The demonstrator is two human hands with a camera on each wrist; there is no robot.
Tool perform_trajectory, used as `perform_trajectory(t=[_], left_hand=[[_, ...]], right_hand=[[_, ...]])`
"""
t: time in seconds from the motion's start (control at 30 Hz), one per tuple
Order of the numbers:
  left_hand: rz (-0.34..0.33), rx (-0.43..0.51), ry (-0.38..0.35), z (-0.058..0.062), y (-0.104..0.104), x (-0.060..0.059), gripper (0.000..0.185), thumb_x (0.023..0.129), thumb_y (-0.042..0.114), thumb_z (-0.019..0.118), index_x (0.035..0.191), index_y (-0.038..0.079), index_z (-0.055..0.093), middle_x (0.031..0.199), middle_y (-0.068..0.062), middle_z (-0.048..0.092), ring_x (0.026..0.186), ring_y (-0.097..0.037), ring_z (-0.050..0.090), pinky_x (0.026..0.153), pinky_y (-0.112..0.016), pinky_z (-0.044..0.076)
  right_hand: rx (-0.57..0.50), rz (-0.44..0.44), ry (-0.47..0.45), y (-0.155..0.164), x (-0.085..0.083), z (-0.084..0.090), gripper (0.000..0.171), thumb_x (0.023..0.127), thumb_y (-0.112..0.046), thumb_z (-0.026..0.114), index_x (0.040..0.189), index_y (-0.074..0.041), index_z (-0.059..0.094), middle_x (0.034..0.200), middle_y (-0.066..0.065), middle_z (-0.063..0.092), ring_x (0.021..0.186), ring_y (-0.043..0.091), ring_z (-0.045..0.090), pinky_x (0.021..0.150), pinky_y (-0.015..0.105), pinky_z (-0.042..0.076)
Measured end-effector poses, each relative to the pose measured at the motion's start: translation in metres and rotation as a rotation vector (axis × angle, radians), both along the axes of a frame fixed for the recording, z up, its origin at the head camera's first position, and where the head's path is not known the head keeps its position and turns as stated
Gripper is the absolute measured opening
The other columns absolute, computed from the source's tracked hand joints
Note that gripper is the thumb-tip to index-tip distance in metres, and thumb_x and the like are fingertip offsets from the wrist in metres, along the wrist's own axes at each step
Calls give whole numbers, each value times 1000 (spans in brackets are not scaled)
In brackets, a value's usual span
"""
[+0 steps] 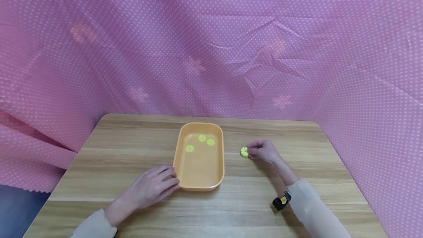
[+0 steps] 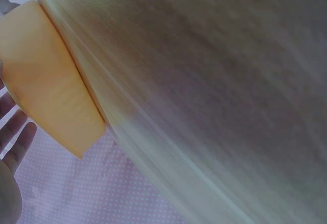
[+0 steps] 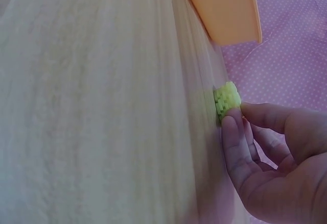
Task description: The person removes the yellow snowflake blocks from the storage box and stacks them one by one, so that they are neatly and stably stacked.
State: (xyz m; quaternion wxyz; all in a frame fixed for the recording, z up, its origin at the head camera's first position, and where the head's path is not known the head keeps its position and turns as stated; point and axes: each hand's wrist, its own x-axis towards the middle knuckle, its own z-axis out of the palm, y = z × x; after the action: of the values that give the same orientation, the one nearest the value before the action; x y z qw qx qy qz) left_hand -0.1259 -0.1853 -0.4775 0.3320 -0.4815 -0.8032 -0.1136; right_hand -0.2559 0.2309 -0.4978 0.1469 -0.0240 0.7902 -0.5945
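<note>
- A light wooden tabletop (image 1: pixel 132 139) with straight grain.
- A pink cloth backdrop with white dots (image 1: pixel 211 47), creased, hangs behind and at both sides.

Wooden table (image 1: pixel 132 142) w/ pink dotted cloth (image 1: pixel 231 47) behind & at sides, black wrist device (image 1: pixel 281 201).

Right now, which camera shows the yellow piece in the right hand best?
The right wrist view: the piece fills it close up, pinched by fingertips. The head view shows it small; the left wrist view misses it.
</note>
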Motion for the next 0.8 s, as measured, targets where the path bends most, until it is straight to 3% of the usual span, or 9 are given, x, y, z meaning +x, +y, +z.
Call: perform_trajectory(t=[0.27, 0.8], left_hand=[[1, -4, 0, 0, 0, 0, 12, 83, 27, 73, 90, 17, 72, 93, 1, 67, 94, -18, 65, 81, -36, 59], [-10, 4, 21, -2, 1, -2, 13, 90, 29, 66, 89, 17, 71, 93, 2, 66, 93, -18, 64, 81, -35, 58]], right_hand=[[3, -7, 0, -1, -1, -2, 32, 87, 3, 65, 114, 18, 59, 92, 18, 73, 68, 12, 69, 70, 29, 63], [24, -20, -3, 3, -1, 5, 34, 87, -3, 67, 116, 14, 60, 97, 21, 72, 71, 17, 71, 73, 33, 63]])
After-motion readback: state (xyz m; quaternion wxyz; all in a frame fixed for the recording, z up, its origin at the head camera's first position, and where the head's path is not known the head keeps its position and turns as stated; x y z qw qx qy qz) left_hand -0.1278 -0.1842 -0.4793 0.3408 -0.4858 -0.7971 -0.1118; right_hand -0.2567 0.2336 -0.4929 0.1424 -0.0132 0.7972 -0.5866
